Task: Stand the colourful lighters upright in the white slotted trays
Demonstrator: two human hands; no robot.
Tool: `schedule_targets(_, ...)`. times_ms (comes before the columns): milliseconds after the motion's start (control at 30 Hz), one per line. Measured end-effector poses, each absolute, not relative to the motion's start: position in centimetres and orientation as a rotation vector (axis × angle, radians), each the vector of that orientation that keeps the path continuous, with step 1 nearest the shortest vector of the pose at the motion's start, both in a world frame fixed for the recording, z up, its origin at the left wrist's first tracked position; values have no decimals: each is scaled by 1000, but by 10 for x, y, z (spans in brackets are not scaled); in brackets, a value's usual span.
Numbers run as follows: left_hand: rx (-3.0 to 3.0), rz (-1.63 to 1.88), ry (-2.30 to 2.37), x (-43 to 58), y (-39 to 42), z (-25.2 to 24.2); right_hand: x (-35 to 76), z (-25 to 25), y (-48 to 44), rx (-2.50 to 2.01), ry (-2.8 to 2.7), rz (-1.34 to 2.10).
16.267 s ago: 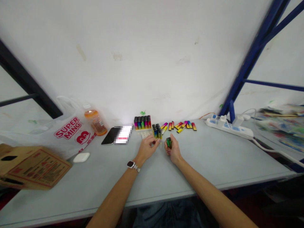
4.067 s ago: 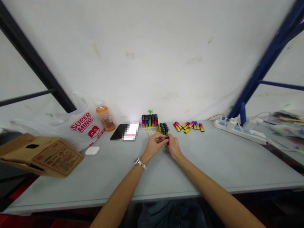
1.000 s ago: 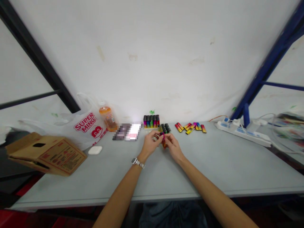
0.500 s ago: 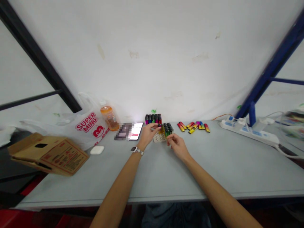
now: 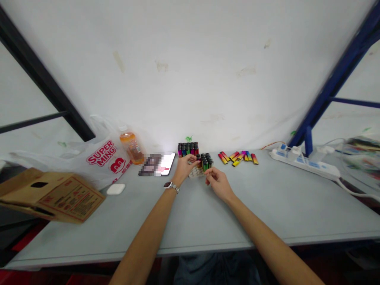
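A clear tray [image 5: 194, 173] stands at the back of the grey table [image 5: 190, 221], partly filled with upright dark-capped lighters [image 5: 205, 162]. My left hand [image 5: 184, 168], a watch on its wrist, reaches to the tray's left side. Its fingertips are pinched on a lighter standing at the left end of the group. My right hand [image 5: 216, 181] hovers just in front of the tray's right corner, fingers curled, with nothing visible in them. Behind stands a second, full block of coloured lighters [image 5: 187, 149]. Several loose lighters [image 5: 237, 157] lie in a row to the right.
A phone [image 5: 157, 164], an orange drink bottle [image 5: 130, 148] and a white plastic bag [image 5: 101, 158] sit at the back left. A white earbud case [image 5: 115, 189] and a cardboard box [image 5: 53, 196] lie further left. A power strip [image 5: 303, 163] is at the right.
A second ago both hands held one lighter together in front of the tray. My left hand then carried it to the tray's left side, while my right hand let go and drew back.
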State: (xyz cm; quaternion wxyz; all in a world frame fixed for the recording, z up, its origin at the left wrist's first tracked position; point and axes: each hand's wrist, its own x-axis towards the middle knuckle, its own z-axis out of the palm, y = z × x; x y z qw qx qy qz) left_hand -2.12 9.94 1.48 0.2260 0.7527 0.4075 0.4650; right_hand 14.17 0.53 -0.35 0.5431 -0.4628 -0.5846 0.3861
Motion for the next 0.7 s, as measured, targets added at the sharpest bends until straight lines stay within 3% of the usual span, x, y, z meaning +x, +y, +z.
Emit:
schedule_targets(267, 2181, 1323, 1236, -21, 98, 7, 151, -10, 9, -1179, -1369, 841)
schedule_targets(700, 2407, 1363, 1295, -10, 43, 27, 224, 18, 60, -2062, -1676, 101)
